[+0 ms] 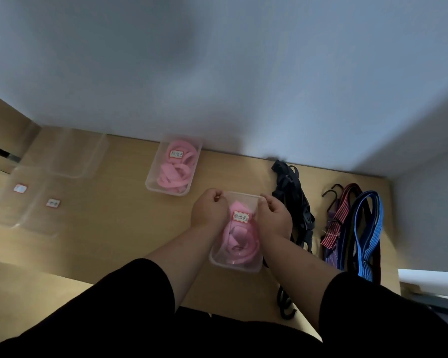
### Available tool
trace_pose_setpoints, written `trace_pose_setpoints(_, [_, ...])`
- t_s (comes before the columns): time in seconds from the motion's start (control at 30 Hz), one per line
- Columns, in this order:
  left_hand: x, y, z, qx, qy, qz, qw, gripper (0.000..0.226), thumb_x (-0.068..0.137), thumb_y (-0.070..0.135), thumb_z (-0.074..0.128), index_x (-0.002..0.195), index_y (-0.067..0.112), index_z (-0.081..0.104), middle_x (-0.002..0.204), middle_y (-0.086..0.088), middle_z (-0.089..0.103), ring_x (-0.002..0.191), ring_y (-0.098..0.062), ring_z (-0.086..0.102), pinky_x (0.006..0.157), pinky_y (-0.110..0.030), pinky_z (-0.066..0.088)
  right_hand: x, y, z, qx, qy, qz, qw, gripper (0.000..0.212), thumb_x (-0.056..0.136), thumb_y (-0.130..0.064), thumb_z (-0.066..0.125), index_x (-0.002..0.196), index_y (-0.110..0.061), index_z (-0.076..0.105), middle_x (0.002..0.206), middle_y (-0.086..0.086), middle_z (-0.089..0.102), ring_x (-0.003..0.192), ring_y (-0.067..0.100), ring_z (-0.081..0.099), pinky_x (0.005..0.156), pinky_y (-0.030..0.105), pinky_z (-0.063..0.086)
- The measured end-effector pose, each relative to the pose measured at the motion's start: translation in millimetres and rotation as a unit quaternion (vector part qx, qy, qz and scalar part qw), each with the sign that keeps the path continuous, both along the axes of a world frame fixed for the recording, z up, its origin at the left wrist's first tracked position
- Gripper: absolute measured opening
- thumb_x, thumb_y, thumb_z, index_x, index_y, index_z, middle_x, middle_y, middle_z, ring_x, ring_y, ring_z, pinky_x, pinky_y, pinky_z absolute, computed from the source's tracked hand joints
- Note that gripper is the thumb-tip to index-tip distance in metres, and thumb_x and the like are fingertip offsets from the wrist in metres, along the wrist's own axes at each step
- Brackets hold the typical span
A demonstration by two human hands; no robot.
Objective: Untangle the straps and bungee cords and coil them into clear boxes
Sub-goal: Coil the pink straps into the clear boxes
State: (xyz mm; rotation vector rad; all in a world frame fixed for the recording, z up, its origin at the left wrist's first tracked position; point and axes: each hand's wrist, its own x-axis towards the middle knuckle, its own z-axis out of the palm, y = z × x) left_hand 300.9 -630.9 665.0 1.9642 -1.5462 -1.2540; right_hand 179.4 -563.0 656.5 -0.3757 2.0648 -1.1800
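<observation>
A clear box [235,264] with coiled pink straps [239,239] and a white label stands on the wooden table in front of me. My left hand [209,209] grips its far left rim with curled fingers. On the far right rim my right hand [274,214] grips the same way. A second clear box [150,182] of pink straps with a label sits farther back by the wall. To the right lie black straps [292,200] with buckles, a red striped bungee cord [338,218] with hooks and a blue striped bungee cord [367,233].
Several empty clear boxes [70,153] and lids with small labels [20,188] lie at the far left of the table. A grey wall runs along the table's back and right side. A black hook [286,304] hangs near the front edge.
</observation>
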Motion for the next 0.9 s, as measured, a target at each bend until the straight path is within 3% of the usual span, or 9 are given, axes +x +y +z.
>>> trace_pose_setpoints(0.1, [-0.4, -1.5, -3.8, -0.005, 0.000, -0.016, 1.000, 0.021, 0.098, 0.027, 0.055, 0.114, 0.022, 0.067, 0.109, -0.001, 0.070, 0.102, -0.023, 0.062, 0.083, -0.027, 0.043, 1.0, 0.0, -1.1, -0.009, 0.020, 0.012, 1.000, 0.026, 0.098, -0.025, 0.057, 0.079, -0.037, 0.071, 0.072, -0.025, 0.068, 0.078, -0.007, 0.064, 0.065, 0.019, 0.046])
trace_pose_setpoints(0.23, [2.4, 4.5, -9.3, -0.029, 0.025, -0.015, 0.999, 0.009, 0.096, 0.025, 0.056, 0.102, 0.026, 0.064, 0.091, 0.008, 0.065, 0.090, -0.018, 0.061, 0.071, -0.023, 0.039, 1.1, 1.4, -8.2, -0.015, 0.050, 0.028, 0.998, 0.023, 0.098, -0.029, 0.053, 0.089, -0.024, 0.074, 0.080, -0.008, 0.071, 0.078, 0.007, 0.065, 0.071, 0.033, 0.055])
trace_pose_setpoints(0.33, [4.1, 11.1, -12.4, -0.063, 0.038, -0.017, 0.997, 0.010, 0.098, 0.023, 0.056, 0.103, 0.022, 0.064, 0.092, 0.008, 0.065, 0.089, -0.016, 0.062, 0.069, -0.021, 0.038, 1.5, 2.1, -13.4, 0.004, 0.083, 0.051, 0.995, 0.025, 0.099, -0.033, 0.051, 0.102, -0.021, 0.072, 0.098, 0.004, 0.069, 0.095, 0.022, 0.064, 0.085, 0.043, 0.054])
trace_pose_setpoints(0.53, [12.4, 18.4, -10.4, -0.104, -0.003, -0.043, 0.994, 0.032, 0.094, 0.035, 0.063, 0.119, 0.015, 0.060, 0.106, -0.001, 0.062, 0.093, -0.019, 0.060, 0.080, -0.030, 0.046, 0.9, 3.1, -14.2, 0.019, 0.125, 0.067, 0.990, 0.026, 0.102, -0.034, 0.049, 0.111, -0.020, 0.069, 0.105, 0.003, 0.057, 0.099, 0.021, 0.057, 0.086, 0.036, 0.048])
trace_pose_setpoints(0.63, [26.4, 30.9, -9.6, -0.065, -0.038, -0.089, 0.993, 0.045, 0.091, 0.047, 0.064, 0.124, 0.017, 0.057, 0.107, -0.001, 0.063, 0.095, -0.021, 0.061, 0.079, -0.032, 0.046, 1.7, 1.9, -12.9, 0.023, 0.143, 0.083, 0.986, 0.025, 0.103, -0.032, 0.048, 0.112, -0.018, 0.067, 0.107, 0.006, 0.058, 0.096, 0.021, 0.055, 0.084, 0.035, 0.046])
trace_pose_setpoints(0.73, [38.1, 45.5, -7.3, -0.030, -0.081, -0.135, 0.987, 0.040, 0.090, 0.058, 0.060, 0.104, 0.021, 0.059, 0.097, -0.001, 0.066, 0.090, -0.025, 0.062, 0.070, -0.032, 0.041, 1.5, 0.8, -12.3, 0.027, 0.158, 0.088, 0.983, 0.026, 0.103, -0.031, 0.047, 0.113, -0.016, 0.066, 0.108, 0.008, 0.059, 0.094, 0.019, 0.054, 0.083, 0.035, 0.046])
trace_pose_setpoints(0.8, [43.8, 54.1, -5.4, 0.001, -0.108, -0.164, 0.981, 0.045, 0.089, 0.066, 0.055, 0.085, 0.021, 0.052, 0.090, -0.005, 0.065, 0.087, -0.030, 0.063, 0.069, -0.037, 0.046, 1.8, 1.5, -10.4, 0.028, 0.159, 0.087, 0.983, 0.028, 0.103, -0.033, 0.046, 0.114, -0.016, 0.064, 0.109, 0.008, 0.059, 0.095, 0.021, 0.057, 0.084, 0.039, 0.050])
trace_pose_setpoints(0.9, [45.6, 63.2, -0.1, 0.091, -0.076, -0.144, 0.982, 0.055, 0.085, 0.073, 0.055, 0.089, 0.018, 0.055, 0.096, -0.011, 0.066, 0.083, -0.035, 0.068, 0.070, -0.048, 0.059, 1.9, 2.5, -7.1, 0.025, 0.160, 0.088, 0.983, 0.028, 0.102, -0.035, 0.047, 0.115, -0.016, 0.062, 0.111, 0.007, 0.060, 0.097, 0.023, 0.060, 0.083, 0.042, 0.052])
